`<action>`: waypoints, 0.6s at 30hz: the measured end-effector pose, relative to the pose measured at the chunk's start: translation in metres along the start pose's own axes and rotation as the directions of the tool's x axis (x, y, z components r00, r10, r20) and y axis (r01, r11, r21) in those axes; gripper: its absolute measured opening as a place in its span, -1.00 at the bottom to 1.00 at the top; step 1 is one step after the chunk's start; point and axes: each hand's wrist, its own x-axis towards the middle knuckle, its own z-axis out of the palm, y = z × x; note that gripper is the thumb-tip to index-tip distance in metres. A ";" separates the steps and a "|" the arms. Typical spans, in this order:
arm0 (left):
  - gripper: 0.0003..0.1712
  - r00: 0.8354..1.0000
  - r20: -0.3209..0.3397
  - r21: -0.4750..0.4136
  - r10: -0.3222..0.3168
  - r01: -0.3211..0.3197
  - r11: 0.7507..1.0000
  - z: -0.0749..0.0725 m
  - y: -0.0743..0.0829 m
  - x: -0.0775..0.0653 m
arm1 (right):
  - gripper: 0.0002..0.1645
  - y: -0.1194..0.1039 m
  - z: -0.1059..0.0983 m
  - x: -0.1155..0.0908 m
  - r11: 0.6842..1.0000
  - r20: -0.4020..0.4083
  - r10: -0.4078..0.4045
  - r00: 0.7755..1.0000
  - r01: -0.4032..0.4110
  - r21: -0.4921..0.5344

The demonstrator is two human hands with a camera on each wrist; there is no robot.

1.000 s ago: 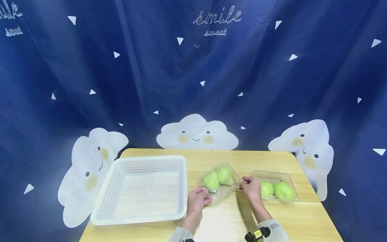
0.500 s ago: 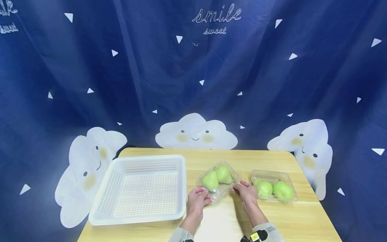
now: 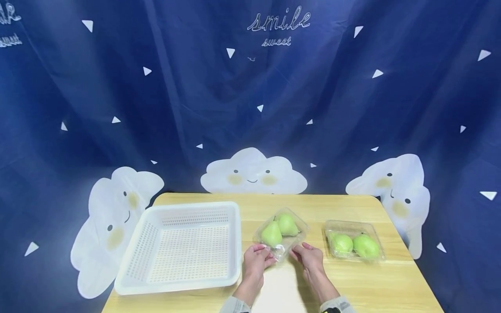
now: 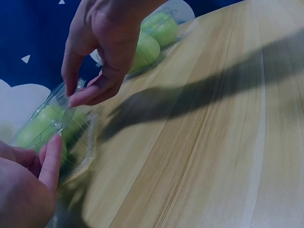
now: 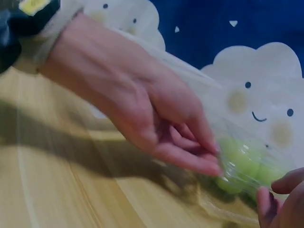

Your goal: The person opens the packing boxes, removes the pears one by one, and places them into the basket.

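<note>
Two green pears [image 3: 272, 234] lie in a clear plastic tray [image 3: 301, 221] in the middle of the table, with clear plastic film [image 3: 278, 252] crinkled over its near side. My left hand [image 3: 255, 263] pinches the film at the near left corner; its fingertips stand out in the right wrist view. On the near right side, my right hand [image 3: 311, 260] pinches the film's edge between thumb and fingers. In the left wrist view the right hand [image 4: 104, 52] holds the film slightly raised above the pears. Both hands are close together.
A white perforated plastic basket [image 3: 135, 289] stands on the left with nothing in it. At right sits a second clear tray [image 3: 332, 224] with two green fruits [image 3: 365, 247]. A blue curtain [image 3: 250, 108] hangs behind the wooden table [image 3: 375, 287].
My right hand has moved left and toward me along the tray's edge, from its right corner to the near side beside my left hand. The left hand has stayed at its corner.
</note>
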 end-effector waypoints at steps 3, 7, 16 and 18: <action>-0.73 1.000 0.006 -0.016 0.008 -0.008 1.000 0.001 0.000 -0.002 | -0.24 0.002 0.002 -0.004 1.000 -0.006 -0.004 1.000 0.004 0.003; -0.69 1.000 0.012 -0.030 0.013 -0.012 0.999 0.003 0.000 -0.003 | -0.34 0.003 0.002 -0.007 1.000 0.020 0.013 1.000 -0.013 0.000; -0.67 1.000 0.019 -0.051 0.016 -0.015 0.999 0.004 -0.005 0.002 | -0.45 0.002 0.004 -0.011 0.999 0.075 0.009 0.997 -0.005 -0.052; -0.67 1.000 0.029 -0.058 0.006 -0.005 0.998 0.002 -0.006 0.003 | -0.48 0.001 0.005 -0.011 0.998 0.085 0.015 0.996 -0.009 -0.067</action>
